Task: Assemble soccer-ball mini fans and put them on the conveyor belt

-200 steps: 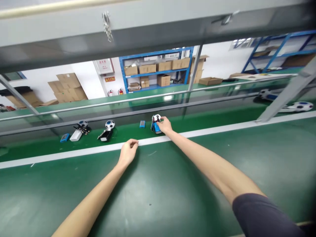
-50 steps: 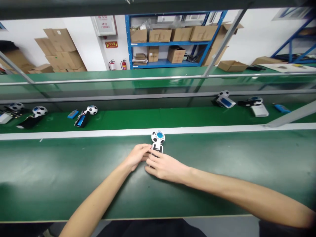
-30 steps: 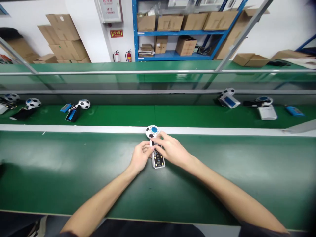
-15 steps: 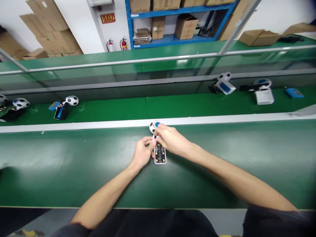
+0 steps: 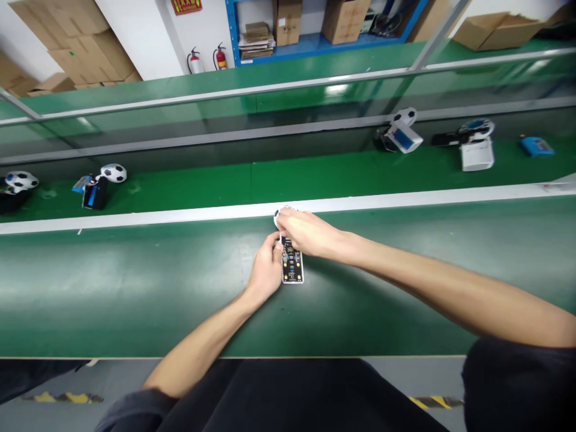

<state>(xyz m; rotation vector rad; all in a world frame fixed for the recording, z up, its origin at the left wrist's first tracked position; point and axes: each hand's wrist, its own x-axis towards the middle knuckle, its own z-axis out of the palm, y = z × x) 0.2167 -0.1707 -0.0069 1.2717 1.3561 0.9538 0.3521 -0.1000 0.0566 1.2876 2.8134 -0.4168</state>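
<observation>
A black circuit board point(image 5: 292, 270) with yellow and blue components lies in a white rectangular case on the green bench. At its far end sits a small white and black football-patterned part point(image 5: 277, 217), mostly covered by fingers. My left hand point(image 5: 267, 267) is closed on the left edge of the board's case, with the thumb near the upper corner. My right hand point(image 5: 306, 233) reaches over the top of the board and the football part, fingertips pinched together. What those fingertips hold is hidden.
A white ledge point(image 5: 202, 215) runs behind the bench point(image 5: 157, 288). Beyond it, a lower green surface point(image 5: 216, 183) carries football-patterned units point(image 5: 114, 173), a white case point(image 5: 477, 155) and a blue pack point(image 5: 537, 146). Farther back are cardboard boxes point(image 5: 344, 21) and fire extinguishers point(image 5: 220, 58).
My view has tilted downward. My right hand has shifted over the football part and now covers its blue patch. My left hand's fingers sit closer along the case's left edge.
</observation>
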